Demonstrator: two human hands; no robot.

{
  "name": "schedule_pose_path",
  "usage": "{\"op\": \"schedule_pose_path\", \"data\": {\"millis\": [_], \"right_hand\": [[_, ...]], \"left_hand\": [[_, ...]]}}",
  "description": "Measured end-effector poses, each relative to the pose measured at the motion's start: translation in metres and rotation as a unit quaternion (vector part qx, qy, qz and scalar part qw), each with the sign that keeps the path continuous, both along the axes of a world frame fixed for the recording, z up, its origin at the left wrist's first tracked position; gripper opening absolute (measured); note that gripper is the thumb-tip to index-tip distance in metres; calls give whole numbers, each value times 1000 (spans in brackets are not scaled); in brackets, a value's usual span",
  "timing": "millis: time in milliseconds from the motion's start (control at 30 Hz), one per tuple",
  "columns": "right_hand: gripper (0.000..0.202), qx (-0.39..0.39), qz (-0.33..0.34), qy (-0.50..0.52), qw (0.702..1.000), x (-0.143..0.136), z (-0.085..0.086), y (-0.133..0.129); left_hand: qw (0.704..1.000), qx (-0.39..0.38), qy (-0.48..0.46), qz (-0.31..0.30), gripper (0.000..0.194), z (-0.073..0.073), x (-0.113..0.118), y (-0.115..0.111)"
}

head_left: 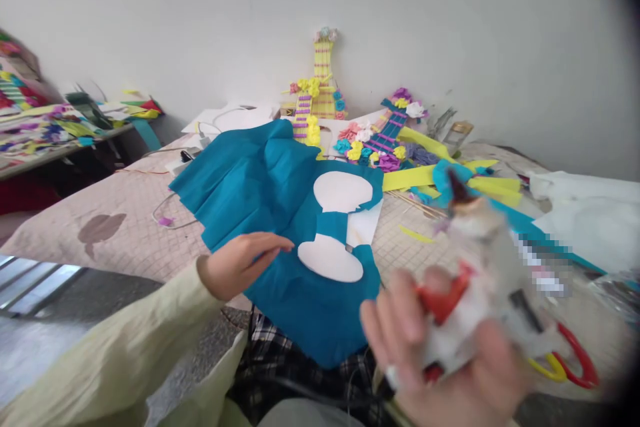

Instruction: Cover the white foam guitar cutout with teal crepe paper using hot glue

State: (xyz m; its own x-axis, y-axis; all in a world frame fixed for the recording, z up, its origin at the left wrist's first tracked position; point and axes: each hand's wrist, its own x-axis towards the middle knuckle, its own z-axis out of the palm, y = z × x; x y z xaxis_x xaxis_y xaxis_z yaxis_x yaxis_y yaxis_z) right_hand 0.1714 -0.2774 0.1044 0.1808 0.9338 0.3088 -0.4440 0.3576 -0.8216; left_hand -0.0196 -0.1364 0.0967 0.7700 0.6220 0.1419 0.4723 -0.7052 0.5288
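Note:
My right hand (480, 373) grips a white hot glue gun (493, 267), its fingers near the red trigger and its dark nozzle pointing up; both are blurred. My left hand (243, 263) hovers over or rests on a large teal crepe paper sheet (255, 180), fingers stretched out; contact is hard to judge. On the right part of this sheet lies a white card cutout with two rounded lobes, an upper lobe (344, 191) and a lower lobe (330, 260). A teal strip (332, 226) crosses between them. The sheet's near edge hangs over my lap.
Paper-flower decorated guitar shapes (325, 93) (387, 133) stand against the wall. Yellow and teal paper strips (410, 179) and thin sticks (415, 203) lie to the right. Red-and-yellow handled scissors (580, 360) are beside my right hand. A cable (173, 213) runs at left.

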Motion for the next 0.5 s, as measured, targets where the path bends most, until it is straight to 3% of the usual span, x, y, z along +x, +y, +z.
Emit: {"op": "schedule_pose_path", "data": {"millis": [100, 167, 233, 300, 367, 433, 500], "right_hand": [[26, 8, -86, 78, 993, 17, 21, 25], [25, -17, -121, 68, 990, 22, 15, 39], [26, -49, -130, 27, 990, 22, 0, 50], [31, -93, -115, -64, 987, 20, -18, 55], [38, -132, -95, -189, 968, 17, -30, 56], [48, -141, -70, -301, 940, 15, -34, 56], [51, -126, -27, -381, 915, 16, -31, 57]], "left_hand": [[998, -42, 40, 10, 31, 17, 8, 24], [996, -92, 11, 7, 31, 23, 20, 29], [988, -138, -69, 10, 30, 23, 36, 21], [967, -205, -148, -27, 31, 17, 51, 3], [921, -318, -208, -87, 47, 7, 64, -17], [897, -343, -268, -79, 73, -4, 72, -33], [862, -399, -307, -62, 81, -13, 74, -42]]}}
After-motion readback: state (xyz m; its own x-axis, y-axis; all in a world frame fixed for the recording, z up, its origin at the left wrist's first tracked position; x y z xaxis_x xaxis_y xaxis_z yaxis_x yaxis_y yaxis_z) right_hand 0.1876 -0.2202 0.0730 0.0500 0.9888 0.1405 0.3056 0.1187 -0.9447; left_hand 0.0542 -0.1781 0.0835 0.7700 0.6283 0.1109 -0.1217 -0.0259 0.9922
